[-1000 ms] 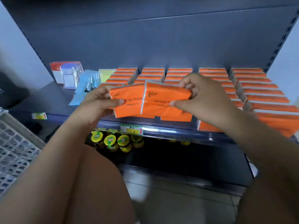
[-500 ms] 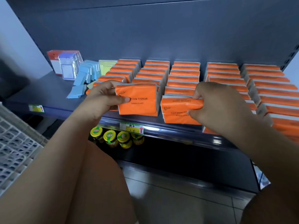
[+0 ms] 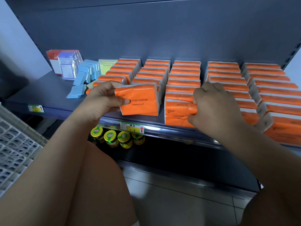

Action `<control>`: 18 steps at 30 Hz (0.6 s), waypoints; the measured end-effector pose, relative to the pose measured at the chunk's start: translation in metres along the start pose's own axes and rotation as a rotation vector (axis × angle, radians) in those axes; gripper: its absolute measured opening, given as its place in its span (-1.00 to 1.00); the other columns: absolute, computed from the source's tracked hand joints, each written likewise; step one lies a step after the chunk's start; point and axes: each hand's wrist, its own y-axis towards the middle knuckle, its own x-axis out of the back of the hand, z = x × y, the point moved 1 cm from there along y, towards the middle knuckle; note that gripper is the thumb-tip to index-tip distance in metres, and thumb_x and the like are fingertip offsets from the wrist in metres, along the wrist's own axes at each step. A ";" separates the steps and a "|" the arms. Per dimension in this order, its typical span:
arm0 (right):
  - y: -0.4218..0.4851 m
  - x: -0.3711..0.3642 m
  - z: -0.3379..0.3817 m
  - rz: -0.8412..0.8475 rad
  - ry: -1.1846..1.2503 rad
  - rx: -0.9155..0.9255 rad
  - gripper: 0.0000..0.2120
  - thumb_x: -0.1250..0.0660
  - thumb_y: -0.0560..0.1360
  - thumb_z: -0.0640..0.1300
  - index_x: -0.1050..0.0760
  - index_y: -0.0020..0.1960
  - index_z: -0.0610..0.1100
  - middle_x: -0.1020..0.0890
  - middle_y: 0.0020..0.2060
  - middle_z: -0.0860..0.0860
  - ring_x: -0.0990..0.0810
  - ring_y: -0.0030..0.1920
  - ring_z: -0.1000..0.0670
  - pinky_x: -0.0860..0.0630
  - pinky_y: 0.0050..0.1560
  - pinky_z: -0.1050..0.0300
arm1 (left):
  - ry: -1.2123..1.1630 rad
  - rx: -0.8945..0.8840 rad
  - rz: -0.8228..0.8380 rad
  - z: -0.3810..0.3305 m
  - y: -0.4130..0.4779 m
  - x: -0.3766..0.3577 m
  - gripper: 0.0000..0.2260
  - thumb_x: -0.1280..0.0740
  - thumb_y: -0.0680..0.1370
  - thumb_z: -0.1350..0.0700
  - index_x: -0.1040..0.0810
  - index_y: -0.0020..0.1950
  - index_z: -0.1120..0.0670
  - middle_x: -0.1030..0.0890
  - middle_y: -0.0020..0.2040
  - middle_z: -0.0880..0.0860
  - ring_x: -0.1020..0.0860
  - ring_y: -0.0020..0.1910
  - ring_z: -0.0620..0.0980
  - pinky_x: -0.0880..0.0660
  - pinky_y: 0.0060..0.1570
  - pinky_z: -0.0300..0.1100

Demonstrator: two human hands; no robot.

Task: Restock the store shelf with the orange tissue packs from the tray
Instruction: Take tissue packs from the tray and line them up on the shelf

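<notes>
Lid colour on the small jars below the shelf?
Yellow with green centres: lids of the small glass jars, clearest in the head view.

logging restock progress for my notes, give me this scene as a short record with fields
left hand: holds an orange tissue pack, tilted, at the front of the second row
right hand: grips the front pack of the middle row
shelf: five rows of orange packs
left of rows: blue packets
below shelf: jars with yellow lids
tray: white lattice, far left
</notes>
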 end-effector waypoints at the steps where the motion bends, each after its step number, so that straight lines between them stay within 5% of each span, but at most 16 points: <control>1: -0.001 0.000 0.001 0.000 -0.013 -0.004 -0.56 -0.53 0.32 0.03 -0.54 0.10 -0.16 -0.55 0.05 -0.12 -0.51 0.12 -0.19 -0.51 0.10 -0.10 | 0.003 0.001 0.000 0.000 0.000 0.000 -0.67 -0.45 0.47 0.41 -0.58 0.19 0.19 -0.73 -0.05 -0.02 -0.71 -0.06 -0.04 -0.63 -0.17 -0.20; 9: -0.010 0.004 0.003 -0.002 0.006 0.015 -0.25 -0.53 0.35 0.08 -0.29 0.44 -0.01 -0.49 0.25 -0.10 -0.44 0.27 -0.20 -0.43 0.24 -0.18 | 0.027 -0.015 -0.044 0.004 -0.001 0.004 -0.66 -0.51 0.43 0.37 -0.61 0.17 0.19 -0.64 0.05 0.05 -0.70 0.03 0.01 -0.65 -0.13 -0.13; 15: -0.005 0.000 0.018 -0.160 0.208 0.201 -0.52 -0.43 0.47 -0.06 -0.50 0.38 -0.07 -0.58 0.18 -0.05 -0.46 0.23 -0.16 -0.46 0.23 -0.12 | 0.059 -0.042 -0.003 0.005 -0.004 0.007 -0.68 -0.51 0.42 0.40 -0.66 0.07 0.07 -0.64 0.06 0.11 -0.69 0.01 0.00 -0.64 -0.09 -0.16; 18: 0.000 -0.009 0.035 -0.123 0.322 0.255 -0.49 -0.42 0.46 -0.06 -0.49 0.40 -0.05 -0.63 0.15 0.00 -0.47 0.21 -0.13 -0.48 0.21 -0.09 | 0.081 -0.048 0.005 0.006 -0.004 0.009 -0.66 -0.51 0.42 0.41 -0.68 0.06 0.03 -0.62 0.05 0.13 -0.69 0.03 0.06 -0.64 -0.02 -0.10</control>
